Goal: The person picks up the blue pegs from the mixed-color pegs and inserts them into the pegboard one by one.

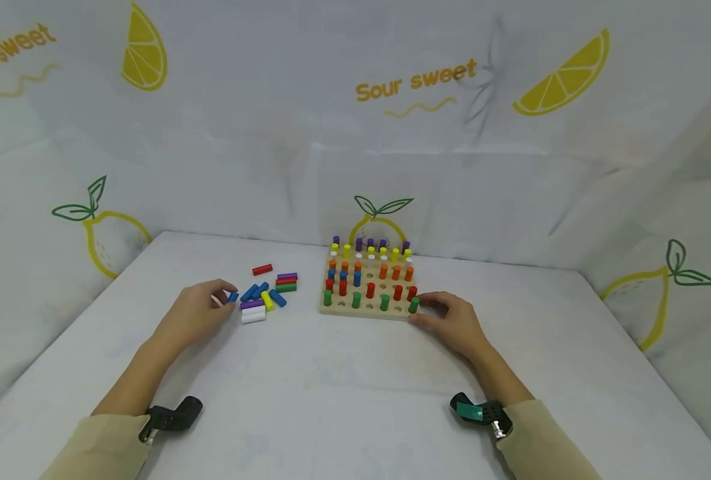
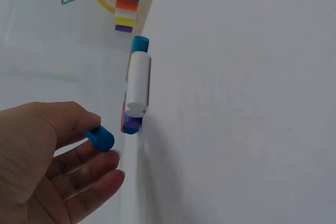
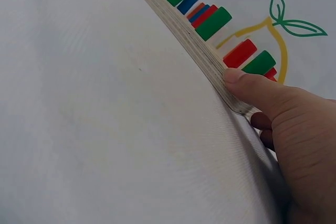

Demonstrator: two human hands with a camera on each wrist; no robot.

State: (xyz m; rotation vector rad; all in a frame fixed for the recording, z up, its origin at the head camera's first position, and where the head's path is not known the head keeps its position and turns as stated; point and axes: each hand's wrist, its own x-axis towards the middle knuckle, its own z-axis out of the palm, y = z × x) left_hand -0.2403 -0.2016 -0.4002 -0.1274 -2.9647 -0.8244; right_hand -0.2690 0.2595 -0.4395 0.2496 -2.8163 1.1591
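Between thumb and fingers my left hand [image 1: 195, 312] pinches a blue peg [image 2: 102, 139], just left of a loose pile of pegs. In that pile are white pegs [image 1: 253, 319], a yellow peg [image 1: 267, 301], a green peg [image 1: 286, 288], and several blue, purple and red ones. My right hand [image 1: 456, 327] grips the near right corner of a wooden pegboard [image 3: 181, 38], its thumb on the front edge and the other fingers partly hidden at the side. Upright pegs fill much of the board in coloured rows, purple at the back and green [image 1: 385, 303] in front, with some bare holes.
Apart from the pile, a red peg [image 1: 262, 269] lies farther back. A white cloth covers the table [image 1: 331, 400], and a white curtain [image 1: 241, 167] printed with lemons hangs behind it. Each wrist wears a black camera mount [image 1: 175, 415].
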